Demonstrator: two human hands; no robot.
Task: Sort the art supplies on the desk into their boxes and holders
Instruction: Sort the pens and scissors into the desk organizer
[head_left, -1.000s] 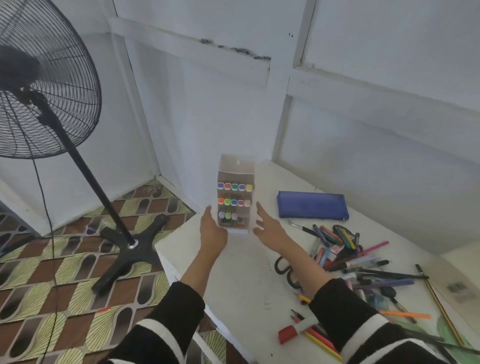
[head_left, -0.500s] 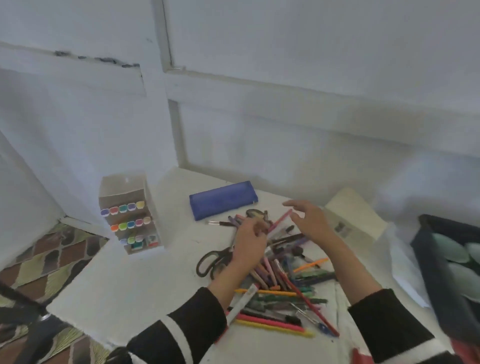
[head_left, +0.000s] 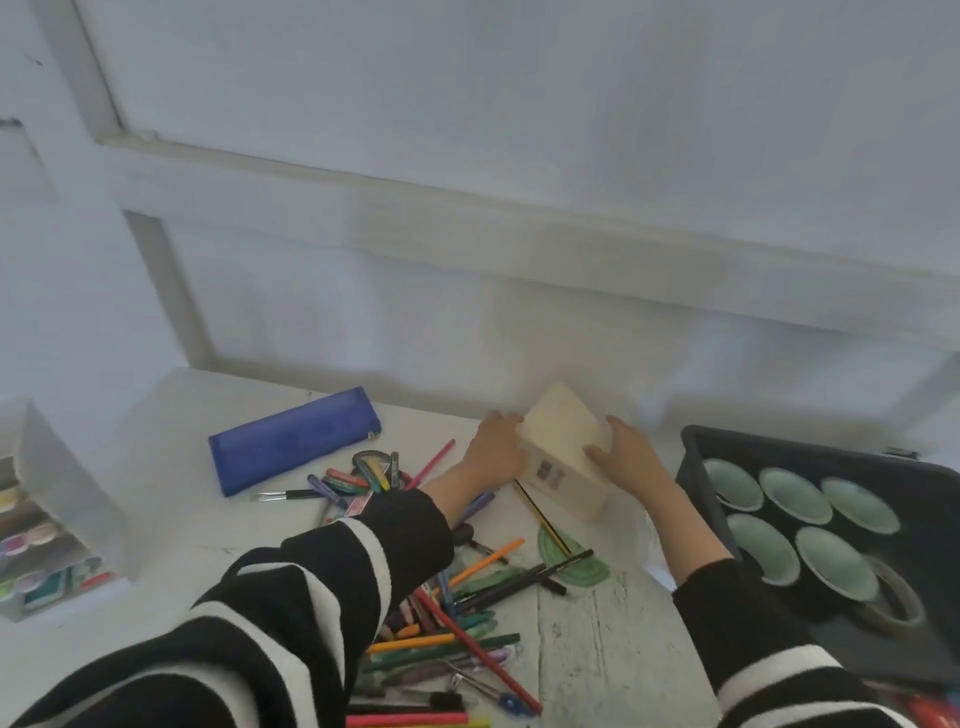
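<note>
holding cream box (head_left: 563, 441) at rear of desk (head_left: 182, 519): left grip (head_left: 496, 447) and right grip (head_left: 626, 457) clasp its sides. pen pile (head_left: 441, 623) near; blue pencil case (head_left: 293, 439) left; black tray (head_left: 779, 452) right. box label illegible.

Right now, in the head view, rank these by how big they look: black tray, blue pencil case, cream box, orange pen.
1. Black tray, largest, though cut off at the frame edge.
2. Blue pencil case and cream box: too alike to rank.
3. Orange pen, smallest.
</note>
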